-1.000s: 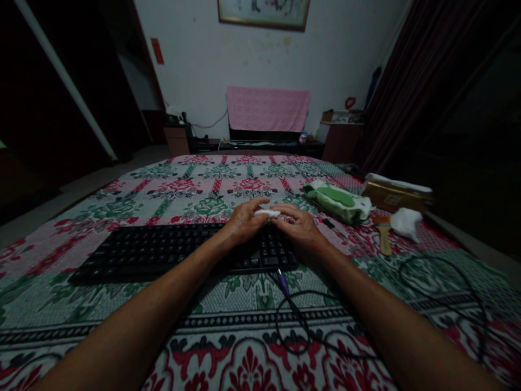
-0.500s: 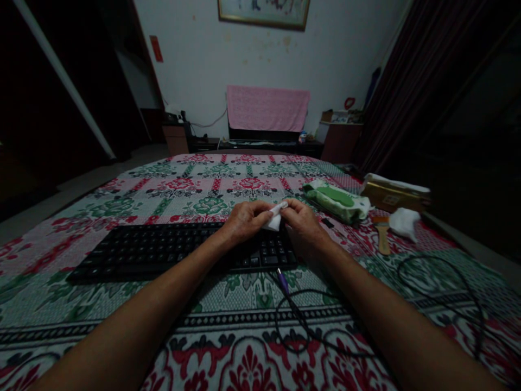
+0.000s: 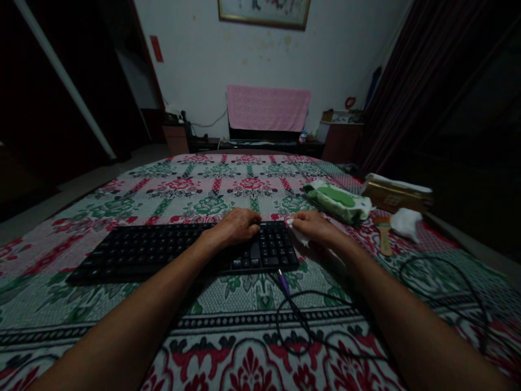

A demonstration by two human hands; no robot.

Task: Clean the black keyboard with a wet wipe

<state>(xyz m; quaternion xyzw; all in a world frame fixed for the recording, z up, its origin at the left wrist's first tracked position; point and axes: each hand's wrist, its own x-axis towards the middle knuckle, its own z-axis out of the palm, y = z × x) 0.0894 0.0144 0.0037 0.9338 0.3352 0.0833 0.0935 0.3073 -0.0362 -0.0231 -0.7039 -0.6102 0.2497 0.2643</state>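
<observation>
A black keyboard (image 3: 163, 247) lies across a floral bedspread (image 3: 122, 206). My left hand (image 3: 234, 225) rests on top of the keyboard near its right end, fingers curled down onto the keys, holding nothing I can see. My right hand (image 3: 315, 227) sits just off the keyboard's right edge, pinched on a small white wipe (image 3: 296, 233) that touches the keyboard's right side. The keyboard's cable with a purple plug (image 3: 284, 282) loops on the bedspread in front of me.
A green and white wipes pack (image 3: 337, 200) lies to the right, with a gold box (image 3: 394, 193), a small brush (image 3: 383, 233) and a crumpled white tissue (image 3: 405, 222) beyond it. A second black cable (image 3: 448, 293) coils at the right. A pink cloth (image 3: 266, 107) covers furniture at the far wall.
Both hands held the wipe together above the keyboard's right end. Now they have parted: the left has dropped onto the keys, the right has carried the wipe to the keyboard's right edge.
</observation>
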